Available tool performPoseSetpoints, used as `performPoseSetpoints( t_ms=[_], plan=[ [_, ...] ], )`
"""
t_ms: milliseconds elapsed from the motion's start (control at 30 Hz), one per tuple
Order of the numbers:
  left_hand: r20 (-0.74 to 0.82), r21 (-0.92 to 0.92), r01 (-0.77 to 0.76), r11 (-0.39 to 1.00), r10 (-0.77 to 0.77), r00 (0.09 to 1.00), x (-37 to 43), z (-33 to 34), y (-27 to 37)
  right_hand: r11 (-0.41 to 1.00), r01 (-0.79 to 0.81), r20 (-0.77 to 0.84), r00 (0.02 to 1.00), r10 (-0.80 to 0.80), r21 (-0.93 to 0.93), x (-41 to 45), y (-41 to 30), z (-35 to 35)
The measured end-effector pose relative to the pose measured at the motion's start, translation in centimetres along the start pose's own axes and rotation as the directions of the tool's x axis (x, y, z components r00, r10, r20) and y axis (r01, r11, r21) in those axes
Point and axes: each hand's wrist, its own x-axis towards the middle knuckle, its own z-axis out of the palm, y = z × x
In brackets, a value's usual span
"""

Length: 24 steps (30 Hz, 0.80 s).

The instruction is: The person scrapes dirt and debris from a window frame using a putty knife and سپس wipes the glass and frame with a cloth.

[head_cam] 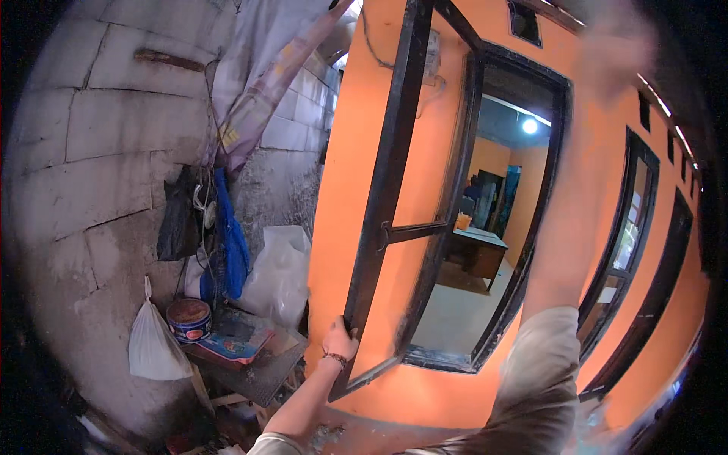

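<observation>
My left hand, with a bracelet on its wrist, grips the lower outer edge of a dark window sash frame. The sash stands swung out from its dark window frame in the orange wall. A crossbar with a small latch spans the sash. My right hand is raised high at the upper right in front of the wall; it is strongly blurred, so its fingers and anything in them cannot be made out.
A grey block wall stands at left, hung with a blue cloth, a black bag and a white plastic bag. A round tub sits on a small table. Indoors are a desk and a lit bulb.
</observation>
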Motion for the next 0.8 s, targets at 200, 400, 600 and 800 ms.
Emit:
performPoseSetpoints(
  t_ms=[200,400,600,800],
  plan=[
    [-0.252,-0.139,-0.227,0.964,0.187,0.95,2.9,-2.2,3.8,0.999,-0.036,0.027,0.999,0.037,-0.037,0.1,3.2,6.4],
    [-0.352,-0.214,-0.339,0.916,0.251,0.902,6.5,-3.0,10.2,0.905,0.308,0.611,0.789,-0.071,-0.293,-15.2,12.5,25.2],
    [-0.54,0.105,-0.331,0.938,0.333,0.773,8.0,-1.7,5.8,0.849,-0.438,0.157,0.855,0.495,-0.295,-11.1,17.4,21.0],
    [-0.536,0.123,-0.362,0.924,0.369,0.759,8.4,-1.6,5.6,0.916,-0.293,0.349,0.857,0.378,-0.272,-6.5,19.7,20.8]
  ],
)
